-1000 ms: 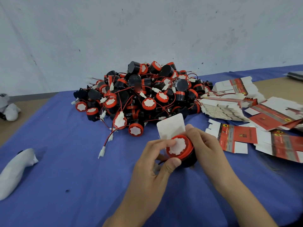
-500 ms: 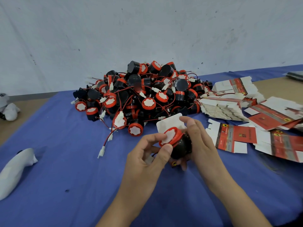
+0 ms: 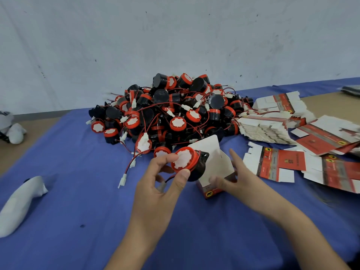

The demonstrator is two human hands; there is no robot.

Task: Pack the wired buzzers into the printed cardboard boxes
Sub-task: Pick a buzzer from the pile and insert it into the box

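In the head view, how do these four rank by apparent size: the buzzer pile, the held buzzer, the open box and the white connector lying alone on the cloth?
Largest to smallest:
1. buzzer pile
2. open box, partly hidden
3. held buzzer, not much smaller than the box
4. white connector

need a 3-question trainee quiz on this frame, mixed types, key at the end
1. True or false: the buzzer being held already sits fully inside the open box.
2. Which hand pinches that buzzer? A) left hand B) right hand C) neither
3. Fill in: by the person's own sides, the flat box blanks lie to the ____ of the buzzer pile.

Key: 1 false; the buzzer is at the box mouth, mostly outside. 2 A; the right hand holds the box. 3 right.
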